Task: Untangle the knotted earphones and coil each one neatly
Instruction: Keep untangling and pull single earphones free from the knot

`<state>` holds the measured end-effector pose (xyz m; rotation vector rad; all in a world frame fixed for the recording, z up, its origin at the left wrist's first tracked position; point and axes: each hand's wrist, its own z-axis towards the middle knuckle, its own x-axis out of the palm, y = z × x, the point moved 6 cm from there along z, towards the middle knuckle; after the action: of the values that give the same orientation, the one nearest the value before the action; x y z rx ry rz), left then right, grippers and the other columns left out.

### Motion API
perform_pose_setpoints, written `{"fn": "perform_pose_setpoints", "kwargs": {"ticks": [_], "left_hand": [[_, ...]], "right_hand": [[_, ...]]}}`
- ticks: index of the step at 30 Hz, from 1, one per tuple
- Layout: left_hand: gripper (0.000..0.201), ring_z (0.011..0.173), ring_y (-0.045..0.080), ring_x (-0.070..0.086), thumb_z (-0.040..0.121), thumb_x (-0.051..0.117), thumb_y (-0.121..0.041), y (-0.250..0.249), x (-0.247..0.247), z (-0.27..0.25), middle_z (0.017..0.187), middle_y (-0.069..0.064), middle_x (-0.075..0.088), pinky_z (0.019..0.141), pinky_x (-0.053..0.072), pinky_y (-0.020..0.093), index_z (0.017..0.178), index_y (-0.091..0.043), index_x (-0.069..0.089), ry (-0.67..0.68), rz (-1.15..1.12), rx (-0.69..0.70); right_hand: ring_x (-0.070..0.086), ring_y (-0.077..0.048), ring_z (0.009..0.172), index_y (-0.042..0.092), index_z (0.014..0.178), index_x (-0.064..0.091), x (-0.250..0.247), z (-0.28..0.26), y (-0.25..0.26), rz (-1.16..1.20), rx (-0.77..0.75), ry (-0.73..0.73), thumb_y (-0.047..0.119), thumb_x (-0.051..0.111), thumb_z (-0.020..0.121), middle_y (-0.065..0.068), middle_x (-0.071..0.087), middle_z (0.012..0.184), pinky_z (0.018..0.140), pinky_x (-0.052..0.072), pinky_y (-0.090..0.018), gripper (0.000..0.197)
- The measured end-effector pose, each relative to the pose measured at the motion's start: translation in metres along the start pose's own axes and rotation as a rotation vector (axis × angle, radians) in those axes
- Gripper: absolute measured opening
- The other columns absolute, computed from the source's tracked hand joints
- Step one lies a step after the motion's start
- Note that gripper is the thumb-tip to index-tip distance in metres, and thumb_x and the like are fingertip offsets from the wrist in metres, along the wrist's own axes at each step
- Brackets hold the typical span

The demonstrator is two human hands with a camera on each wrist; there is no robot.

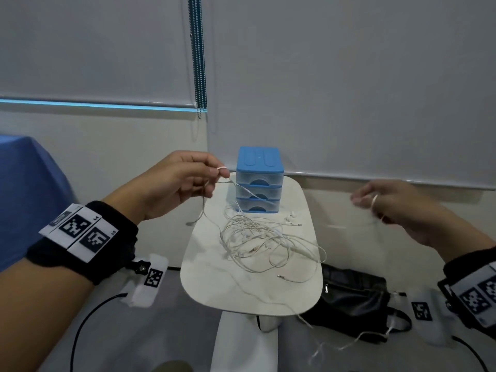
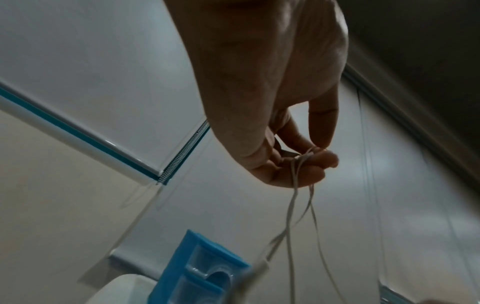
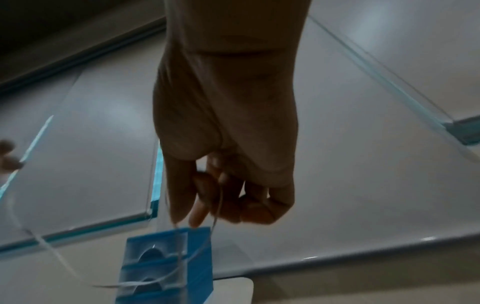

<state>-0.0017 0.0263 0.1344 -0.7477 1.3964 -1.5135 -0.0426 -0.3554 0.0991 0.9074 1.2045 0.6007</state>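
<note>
A tangle of white earphone cords lies on the small white table, with earbuds near its far right. My left hand is raised above the table's far left corner and pinches a loop of white cord, whose strands hang down toward the pile. My right hand, blurred, is raised to the right of the table with a white cord wound over its fingers; that cord trails down from the curled fingers. One cord hangs off the table's near right edge.
A blue three-drawer plastic organiser stands at the table's far edge. A black bag lies on the floor to the right. A blue-covered object is at the left. Roller blinds with a bead chain fill the wall behind.
</note>
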Motion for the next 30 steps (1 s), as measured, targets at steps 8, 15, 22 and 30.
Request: {"fn": "perform_pose_setpoints", "kwargs": {"ticks": [8,15,22,30], "left_hand": [[0.031,0.072,0.017,0.062,0.093,0.040,0.017,-0.032,0.043,0.006,0.083,0.007,0.069,0.070,0.056,0.023,0.110,0.012,0.066,0.129,0.001,0.092],[0.043,0.074,0.016,0.064,0.096,0.048,0.014,-0.033,0.053,0.008,0.092,0.010,0.067,0.070,0.056,0.024,0.123,-0.009,0.071,0.073,0.039,0.111],[0.035,0.085,0.023,0.074,0.092,0.061,0.015,-0.040,0.059,0.000,0.094,0.016,0.076,0.075,0.057,0.026,0.117,-0.006,0.073,0.173,0.234,0.184],[0.025,0.083,0.022,0.075,0.088,0.071,0.010,-0.039,0.046,0.002,0.096,0.019,0.076,0.073,0.058,0.023,0.109,-0.004,0.074,0.107,0.317,0.161]], "right_hand": [[0.049,-0.006,0.061,0.025,0.105,0.073,0.075,-0.018,0.032,-0.640,-0.208,0.460,0.014,0.077,0.088,0.007,0.055,0.070,0.058,0.035,-0.017,0.021],[0.058,-0.006,0.071,0.024,0.099,0.077,0.110,-0.023,0.081,-0.689,-0.317,0.495,0.037,0.073,0.090,0.013,0.062,0.074,0.069,0.043,-0.027,0.016],[0.066,-0.020,0.110,0.007,0.125,0.063,0.119,-0.036,0.113,0.125,-0.441,0.580,0.000,0.070,0.082,-0.010,0.070,0.117,0.093,0.053,-0.034,0.044],[0.071,-0.028,0.080,0.000,0.083,0.066,0.109,-0.038,0.120,0.197,-0.411,0.485,0.002,0.060,0.097,-0.013,0.069,0.072,0.082,0.047,-0.039,0.015]]}}
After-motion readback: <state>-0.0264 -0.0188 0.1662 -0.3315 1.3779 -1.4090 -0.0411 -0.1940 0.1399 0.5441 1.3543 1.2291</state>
